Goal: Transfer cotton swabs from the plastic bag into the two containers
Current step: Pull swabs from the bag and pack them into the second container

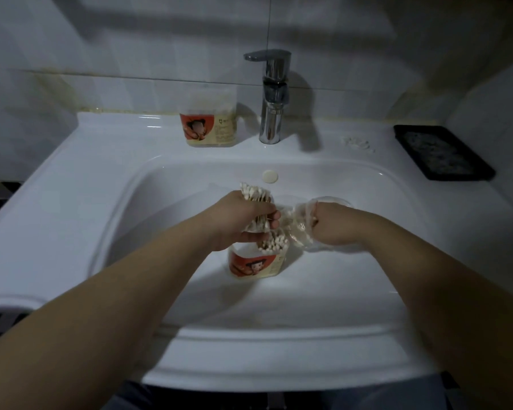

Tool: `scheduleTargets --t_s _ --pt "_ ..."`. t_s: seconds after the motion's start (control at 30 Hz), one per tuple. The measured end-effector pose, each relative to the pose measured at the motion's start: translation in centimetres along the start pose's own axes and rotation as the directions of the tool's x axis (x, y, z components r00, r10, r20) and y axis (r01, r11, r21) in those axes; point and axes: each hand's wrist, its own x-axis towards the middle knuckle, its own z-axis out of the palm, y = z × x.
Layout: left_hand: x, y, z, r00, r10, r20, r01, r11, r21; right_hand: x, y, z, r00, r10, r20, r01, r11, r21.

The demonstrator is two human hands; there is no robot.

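Observation:
My left hand (243, 216) grips a bundle of cotton swabs (253, 193), whose white tips stick up above my fingers. Right below it, inside the sink basin, stands a clear container (256, 266) with a red and cream label, partly filled with swabs (274, 244). My right hand (330, 223) holds the crumpled clear plastic bag (299, 224) just right of that container. A second labelled container (209, 119), holding swabs, stands on the sink ledge left of the faucet.
The chrome faucet (271, 96) rises at the back centre of the white sink (71, 202). A black tray (442, 152) lies on the right ledge, with small white bits (357, 143) beside it. The overflow cap (270, 176) sits on the basin's back wall.

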Motion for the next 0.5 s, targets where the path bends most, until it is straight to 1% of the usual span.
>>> scheduleTargets --t_s 0.07,0.17,0.2,0.3,0.33,0.43,0.47,0.5 --pt "0.2 -0.1 0.0 1.000 -0.006 -0.009 0.006 1.000 0.003 -0.5 0.1 -0.3 0.998 -0.054 0.017 0.052 0.992 0.113" --pt "0.3 -0.2 0.0 1.000 -0.007 -0.010 0.007 1.000 0.024 -0.6 0.5 -0.7 0.998 -0.065 -0.002 0.063 0.968 0.244" --pt "0.3 -0.2 0.0 1.000 -0.004 -0.009 0.005 1.000 0.022 -0.7 0.3 -0.8 0.998 -0.063 -0.008 0.063 0.961 0.268" --pt "0.4 -0.2 0.0 1.000 0.000 -0.016 0.000 1.000 0.014 -0.5 0.8 -1.1 0.997 -0.057 -0.054 0.069 0.961 0.268" --pt "0.4 -0.3 0.0 1.000 0.000 -0.017 0.000 1.000 0.011 -0.3 0.9 -1.0 0.996 -0.054 -0.075 0.072 0.961 0.266" --pt "0.4 -0.3 0.0 1.000 -0.003 -0.027 0.003 1.000 0.007 0.1 1.0 -1.0 0.963 -0.092 -0.253 0.147 0.967 0.209" --pt "0.4 -0.4 0.0 0.999 -0.006 -0.038 0.006 1.000 0.006 0.2 0.8 -1.0 0.951 -0.092 -0.296 0.164 0.960 0.227" --pt "0.5 -0.4 0.1 0.999 -0.009 -0.052 0.009 1.000 0.003 0.2 0.6 -1.1 0.945 -0.089 -0.316 0.184 0.941 0.286"
